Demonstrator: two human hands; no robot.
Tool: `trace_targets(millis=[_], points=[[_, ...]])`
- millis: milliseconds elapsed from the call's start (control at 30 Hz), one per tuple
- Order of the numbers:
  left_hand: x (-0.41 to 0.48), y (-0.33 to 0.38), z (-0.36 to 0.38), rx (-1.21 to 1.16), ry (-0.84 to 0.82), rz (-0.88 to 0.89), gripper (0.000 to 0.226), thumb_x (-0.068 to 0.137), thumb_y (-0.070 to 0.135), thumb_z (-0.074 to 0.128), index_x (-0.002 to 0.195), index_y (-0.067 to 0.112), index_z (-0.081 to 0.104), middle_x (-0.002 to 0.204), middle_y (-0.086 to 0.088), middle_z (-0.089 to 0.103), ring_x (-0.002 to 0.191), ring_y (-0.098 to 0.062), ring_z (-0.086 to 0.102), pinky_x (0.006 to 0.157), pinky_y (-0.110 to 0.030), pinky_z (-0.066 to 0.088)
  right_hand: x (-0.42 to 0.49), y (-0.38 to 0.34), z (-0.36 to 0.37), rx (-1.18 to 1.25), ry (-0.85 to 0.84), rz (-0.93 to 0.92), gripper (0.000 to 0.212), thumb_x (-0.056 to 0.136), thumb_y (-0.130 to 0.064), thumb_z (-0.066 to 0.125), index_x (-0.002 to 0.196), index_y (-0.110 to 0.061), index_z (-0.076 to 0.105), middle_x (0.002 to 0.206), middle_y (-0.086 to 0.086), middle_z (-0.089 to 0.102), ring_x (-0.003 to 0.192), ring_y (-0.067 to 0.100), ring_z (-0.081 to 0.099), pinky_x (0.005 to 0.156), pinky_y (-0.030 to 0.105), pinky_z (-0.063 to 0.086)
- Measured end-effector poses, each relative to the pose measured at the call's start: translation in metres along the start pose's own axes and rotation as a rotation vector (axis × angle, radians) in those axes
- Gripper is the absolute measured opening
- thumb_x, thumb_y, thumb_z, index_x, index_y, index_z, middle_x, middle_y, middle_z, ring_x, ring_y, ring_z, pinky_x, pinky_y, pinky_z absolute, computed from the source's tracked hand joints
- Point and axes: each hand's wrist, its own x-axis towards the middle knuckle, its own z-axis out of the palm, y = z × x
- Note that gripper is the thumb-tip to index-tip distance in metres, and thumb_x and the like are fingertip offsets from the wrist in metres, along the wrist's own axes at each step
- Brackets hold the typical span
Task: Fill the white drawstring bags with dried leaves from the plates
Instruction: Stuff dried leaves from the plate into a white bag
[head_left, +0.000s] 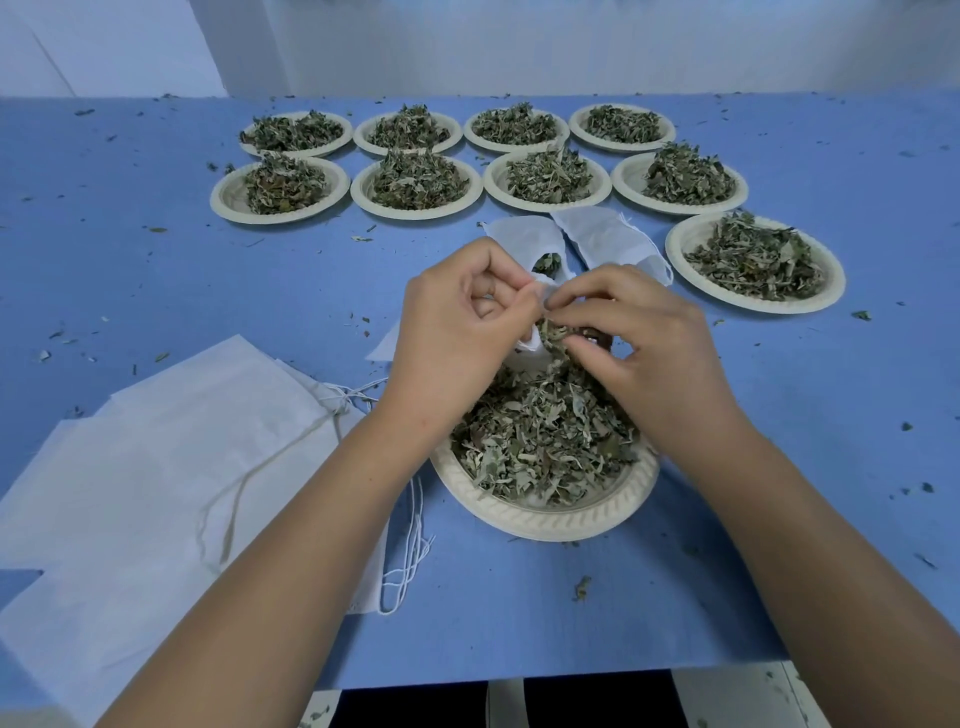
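My left hand (457, 322) pinches the rim of a white drawstring bag (530, 347) and holds its mouth up above the near plate (545, 514). My right hand (644, 338) pinches a clump of dried leaves (553, 332) at that mouth. The near plate is heaped with dried leaves (540, 441). Most of the bag is hidden behind my hands. Behind my hands lie two more white bags: one (524, 241) with leaves showing at its opening, and one (608, 241) to its right.
Two rows of leaf-filled plates (410, 179) stand at the back, and another plate (756, 262) sits at the right. A pile of flat white bags (171, 457) with loose strings lies at the left. Leaf crumbs are scattered over the blue table (156, 270).
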Motion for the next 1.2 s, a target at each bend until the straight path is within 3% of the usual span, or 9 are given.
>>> trace_targets(millis=[167,367,500,633,700,800,967,1067,1200], points=[[0.001,-0.001,-0.002,0.020,-0.002,0.016,0.021,0.087,0.008,0.068,0.074,0.021,0.060,0.054,0.010,0.060,0.048,-0.008,0.050,0.051,-0.017,0.041,-0.002,-0.004,0.000,0.083,0.031,0.024,0.027,0.077,0.016,0.063,0.096,-0.002,0.070,0.090,0.007,0.063,0.082,0.008,0.057,0.075,0.017,0.046],[-0.003,-0.001,0.003,0.038,-0.084,0.058,0.015,0.088,0.006,0.068,0.078,0.014,0.060,0.056,0.004,0.062,0.046,-0.013,0.054,0.052,-0.019,0.045,-0.002,-0.007,0.004,-0.034,0.025,-0.030,0.027,0.067,0.022,0.062,0.085,0.004,0.069,0.083,0.015,0.065,0.075,0.029,0.063,0.070,0.028,0.046],[0.000,-0.001,-0.002,-0.018,0.025,0.037,0.017,0.089,0.010,0.068,0.076,0.019,0.060,0.055,0.007,0.060,0.048,-0.007,0.055,0.051,-0.016,0.043,-0.001,-0.010,-0.003,0.177,0.062,0.051,0.016,0.087,-0.005,0.065,0.102,-0.001,0.071,0.100,0.006,0.069,0.094,0.017,0.064,0.083,0.026,0.050],[0.005,-0.001,-0.005,-0.027,0.097,0.002,0.021,0.089,0.008,0.067,0.075,0.022,0.060,0.054,0.010,0.059,0.047,-0.002,0.053,0.051,-0.016,0.043,0.000,-0.007,-0.008,0.185,-0.006,0.069,0.029,0.084,-0.023,0.071,0.108,-0.008,0.065,0.109,0.003,0.062,0.098,0.020,0.057,0.078,0.031,0.047],[0.005,-0.001,-0.005,-0.037,0.100,0.000,0.021,0.088,0.008,0.067,0.074,0.021,0.060,0.054,0.010,0.058,0.047,-0.003,0.053,0.051,-0.016,0.044,0.000,-0.007,-0.005,0.211,-0.065,0.068,0.035,0.079,-0.012,0.078,0.109,-0.006,0.062,0.109,0.005,0.057,0.096,0.018,0.055,0.073,0.032,0.050],[0.004,-0.001,-0.005,-0.039,0.071,-0.001,0.020,0.088,0.010,0.067,0.074,0.022,0.060,0.054,0.009,0.058,0.047,-0.006,0.052,0.050,-0.017,0.043,0.000,-0.007,-0.001,0.271,-0.010,0.053,0.021,0.081,0.005,0.072,0.099,0.000,0.063,0.100,0.007,0.056,0.087,0.018,0.058,0.068,0.032,0.053],[0.000,0.001,-0.001,0.002,-0.010,0.005,0.019,0.089,0.009,0.068,0.076,0.019,0.059,0.053,0.009,0.060,0.046,-0.005,0.052,0.050,-0.015,0.041,-0.001,-0.010,-0.002,0.257,0.150,0.044,0.005,0.082,0.008,0.070,0.084,0.003,0.069,0.083,0.009,0.064,0.079,0.015,0.063,0.072,0.033,0.055],[-0.001,0.002,0.000,-0.039,-0.045,0.004,0.018,0.089,0.006,0.067,0.077,0.016,0.059,0.054,0.007,0.061,0.046,-0.005,0.053,0.049,-0.015,0.042,-0.001,-0.011,-0.002,0.047,0.163,-0.069,0.009,0.087,-0.006,0.069,0.079,-0.003,0.072,0.079,0.001,0.069,0.081,0.022,0.063,0.077,0.033,0.048],[-0.002,0.005,-0.001,-0.131,-0.072,-0.006,0.019,0.090,0.003,0.066,0.076,0.013,0.058,0.052,0.008,0.059,0.043,-0.001,0.052,0.044,-0.013,0.041,-0.002,-0.012,0.002,-0.137,-0.029,-0.087,0.041,0.098,-0.031,0.040,0.076,-0.016,0.070,0.083,-0.017,0.067,0.115,0.016,0.052,0.091,0.035,0.019]])
